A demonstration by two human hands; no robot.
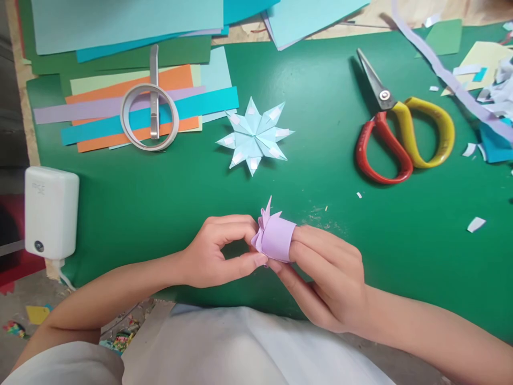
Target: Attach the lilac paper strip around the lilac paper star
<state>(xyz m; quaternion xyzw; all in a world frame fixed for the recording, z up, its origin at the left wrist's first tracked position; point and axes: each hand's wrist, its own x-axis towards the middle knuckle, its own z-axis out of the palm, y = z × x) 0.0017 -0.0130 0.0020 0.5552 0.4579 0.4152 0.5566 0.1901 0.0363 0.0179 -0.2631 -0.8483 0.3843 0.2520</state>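
Observation:
Both hands are on a lilac folded-paper piece (276,239), a short rolled band with pointed folds at its left end, held above the green table top. My left hand (224,248) pinches the pointed end between thumb and fingers. Fingers of my right hand (332,267) reach into the band's right opening, the thumb pressing from below. Beyond the hands lies a pale blue paper star (255,137) with several points, small white patches near their tips. What is inside the band is hidden.
Scissors (395,115) with red and yellow handles lie at right, blades parted. A tape roll (125,120) and metal tweezers (154,64) rest on coloured strips (208,105). A white device (52,211) stands left. Paper sheets (128,27) and scraps (500,83) lie around.

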